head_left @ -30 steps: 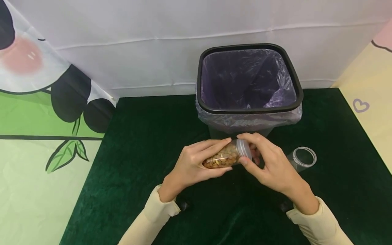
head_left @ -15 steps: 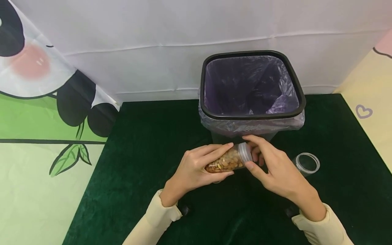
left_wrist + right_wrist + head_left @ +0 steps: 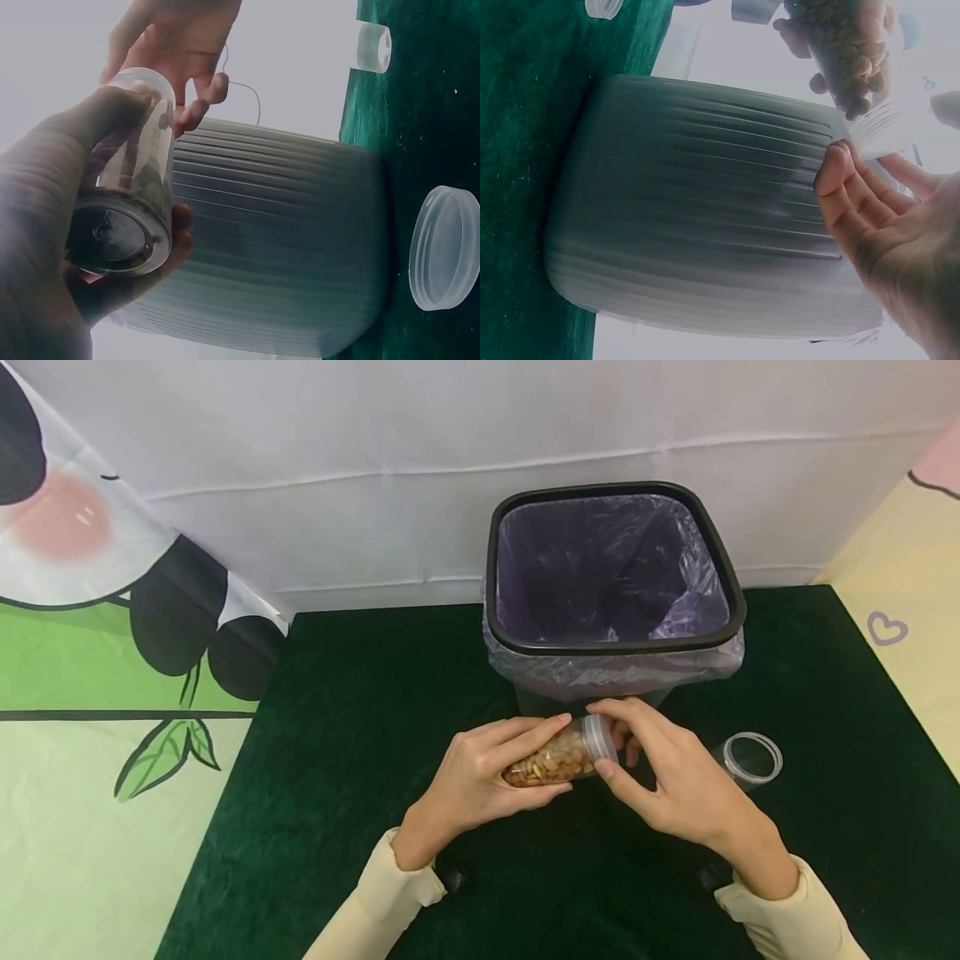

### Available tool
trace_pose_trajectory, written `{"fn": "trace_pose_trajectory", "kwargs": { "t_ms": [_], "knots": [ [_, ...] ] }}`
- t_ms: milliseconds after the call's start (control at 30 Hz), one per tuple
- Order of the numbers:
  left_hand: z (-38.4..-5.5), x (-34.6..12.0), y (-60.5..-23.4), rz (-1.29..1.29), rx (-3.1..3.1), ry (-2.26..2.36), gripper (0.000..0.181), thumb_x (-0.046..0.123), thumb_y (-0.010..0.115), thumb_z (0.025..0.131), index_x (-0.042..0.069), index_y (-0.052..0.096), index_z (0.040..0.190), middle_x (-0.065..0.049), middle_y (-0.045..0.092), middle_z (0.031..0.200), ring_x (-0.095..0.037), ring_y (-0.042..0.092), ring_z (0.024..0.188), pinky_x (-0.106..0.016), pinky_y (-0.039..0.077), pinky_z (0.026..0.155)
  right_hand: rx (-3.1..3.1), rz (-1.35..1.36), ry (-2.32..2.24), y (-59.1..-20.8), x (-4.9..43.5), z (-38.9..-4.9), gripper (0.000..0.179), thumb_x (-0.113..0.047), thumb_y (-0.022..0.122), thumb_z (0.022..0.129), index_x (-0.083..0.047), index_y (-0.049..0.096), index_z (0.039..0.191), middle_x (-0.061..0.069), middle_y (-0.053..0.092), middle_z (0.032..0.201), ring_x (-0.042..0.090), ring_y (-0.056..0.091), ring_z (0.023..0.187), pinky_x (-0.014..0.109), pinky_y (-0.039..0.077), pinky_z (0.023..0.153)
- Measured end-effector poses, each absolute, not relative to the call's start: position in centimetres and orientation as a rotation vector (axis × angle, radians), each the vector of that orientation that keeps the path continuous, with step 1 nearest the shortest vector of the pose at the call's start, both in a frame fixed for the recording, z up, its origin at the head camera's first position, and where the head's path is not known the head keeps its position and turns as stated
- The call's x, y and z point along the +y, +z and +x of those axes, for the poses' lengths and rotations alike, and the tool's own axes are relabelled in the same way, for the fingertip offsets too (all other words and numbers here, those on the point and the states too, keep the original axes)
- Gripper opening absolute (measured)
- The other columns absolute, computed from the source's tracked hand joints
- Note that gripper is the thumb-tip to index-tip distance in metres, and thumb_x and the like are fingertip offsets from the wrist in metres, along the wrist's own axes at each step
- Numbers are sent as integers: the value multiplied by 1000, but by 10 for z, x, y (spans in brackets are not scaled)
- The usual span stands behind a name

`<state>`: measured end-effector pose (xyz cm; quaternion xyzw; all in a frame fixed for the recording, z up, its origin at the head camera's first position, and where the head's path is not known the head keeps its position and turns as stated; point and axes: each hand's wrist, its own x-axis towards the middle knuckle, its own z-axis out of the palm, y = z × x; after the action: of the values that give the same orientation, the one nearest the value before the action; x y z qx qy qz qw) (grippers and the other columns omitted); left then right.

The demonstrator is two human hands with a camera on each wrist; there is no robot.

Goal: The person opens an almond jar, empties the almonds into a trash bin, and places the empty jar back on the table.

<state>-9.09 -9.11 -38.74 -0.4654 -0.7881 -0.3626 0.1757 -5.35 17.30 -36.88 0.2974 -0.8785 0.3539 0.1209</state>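
A clear plastic jar (image 3: 551, 758) full of tan, nut-like pieces lies tilted on its side in the air, its screw lid (image 3: 599, 737) toward the right. My left hand (image 3: 476, 768) grips the jar body, thumb below and fingers over the top. At the lid, my right hand (image 3: 667, 772) has its thumb and forefinger on opposite edges, the other fingers curled behind it. In the right wrist view the nut-like pieces (image 3: 847, 60) show through the wall near the lid. The jar's round base (image 3: 112, 236) faces the left wrist camera.
A bin (image 3: 615, 649) with a black rim and purple bag stands behind the hands. An open clear jar (image 3: 752, 760) is on the green cloth (image 3: 360, 693) at right. A loose translucent lid (image 3: 444, 249) rests on the cloth in the left wrist view.
The head view has shifted slightly. My right thumb and forefinger have moved a little at the lid's edge; my left hand keeps the same hold on the jar.
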Motion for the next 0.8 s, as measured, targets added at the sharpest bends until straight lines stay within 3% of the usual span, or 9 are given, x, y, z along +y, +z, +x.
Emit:
{"fn": "trace_pose_trajectory", "kwargs": {
  "t_ms": [267,667,733,800],
  "knots": [
    [-90,-92,-379,-1322,-2213,-982,68,33,90,82,13,65,142,-5,76,117,-14,74,99,-25,62,89,-2497,988,1077,-360,174,-56,66,-7,77,86,-8,50,146,2,59,136,5,59,98,16,51,85],
    [-85,-93,-383,-1316,-2242,-1013,71,33,92,79,12,65,142,-6,77,114,-13,75,96,-22,61,86,-2489,1120,1163,-364,178,-51,70,0,77,82,-6,47,146,8,49,146,11,54,121,15,50,101],
    [-86,-94,-384,-1313,-2246,-1012,71,33,92,80,12,65,142,-6,77,114,-13,75,95,-22,61,85,-2499,1130,1174,-364,179,-51,67,-2,75,86,-6,46,146,9,47,148,12,54,124,15,48,104],
    [-87,-94,-384,-1312,-2247,-1011,70,33,92,79,12,66,141,-6,77,114,-13,75,95,-22,62,85,-2511,1139,1173,-363,179,-52,58,-15,71,95,-6,45,146,9,45,151,13,54,125,15,46,108]
  ]
}}
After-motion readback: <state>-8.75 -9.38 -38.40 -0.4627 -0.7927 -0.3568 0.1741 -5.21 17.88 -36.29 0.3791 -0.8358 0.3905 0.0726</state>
